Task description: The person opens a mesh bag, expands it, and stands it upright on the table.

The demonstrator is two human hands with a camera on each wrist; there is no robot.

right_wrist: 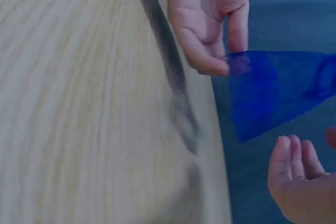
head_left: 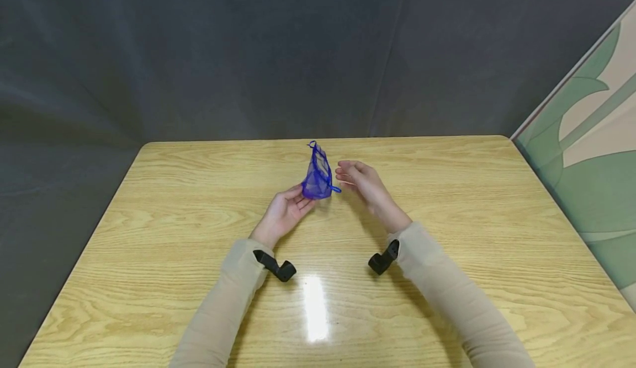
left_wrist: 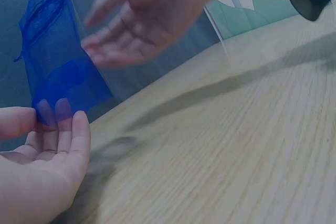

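A sheer blue drawstring pouch [head_left: 316,179] is held up above the table, its cord loops sticking out at the top and at the right side. My left hand [head_left: 284,213] pinches one bottom corner between thumb and fingers; the fingertips show through the mesh in the left wrist view. Beside the pouch, my right hand [head_left: 365,183] is raised with fingers loosely bent and nothing in them. A gap separates it from the mesh in the right wrist view, where the pouch [right_wrist: 278,90] spreads out from the left hand [right_wrist: 210,19].
A wooden table [head_left: 199,191] lies under both hands. Behind it hangs a dark curtain [head_left: 273,53], and a green and beige patterned panel [head_left: 591,136] stands at the right. Each sleeved wrist wears a black camera mount [head_left: 275,266].
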